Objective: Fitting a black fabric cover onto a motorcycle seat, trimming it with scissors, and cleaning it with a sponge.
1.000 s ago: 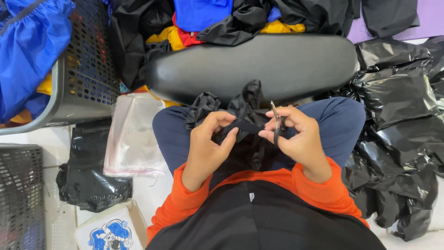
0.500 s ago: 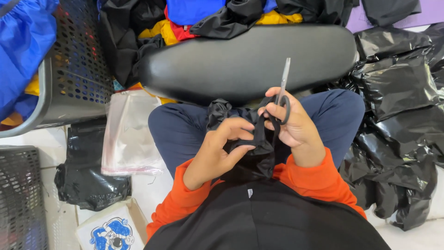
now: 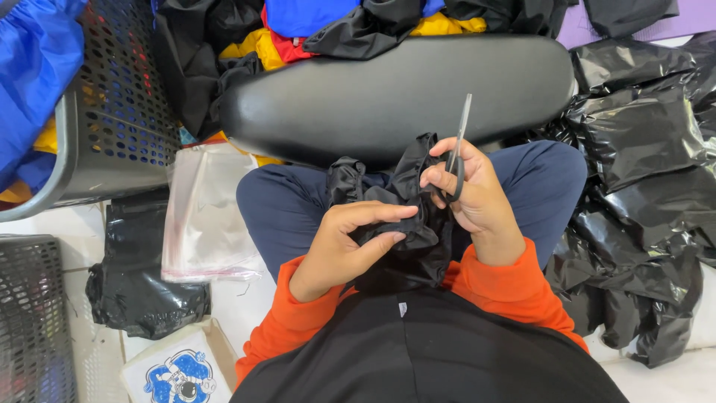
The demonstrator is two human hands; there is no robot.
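Over the lap, the left hand (image 3: 350, 242) pinches a crumpled black shiny fabric garment (image 3: 406, 216), fingers closed on its folds; at two o'clock the right hand (image 3: 477, 194) grips slim black-handled metal scissors (image 3: 456, 153), blades shut, pointing to twelve o'clock toward the black padded seat (image 3: 395, 97)

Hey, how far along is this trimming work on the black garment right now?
Done: bagged black packages are piled at the right. In hand: the left hand pinches the black garment on the lap while the right hand holds scissors, blades pointing up, not cutting. Left: loose garments lie heaped behind the stool, and a clear bag waits.
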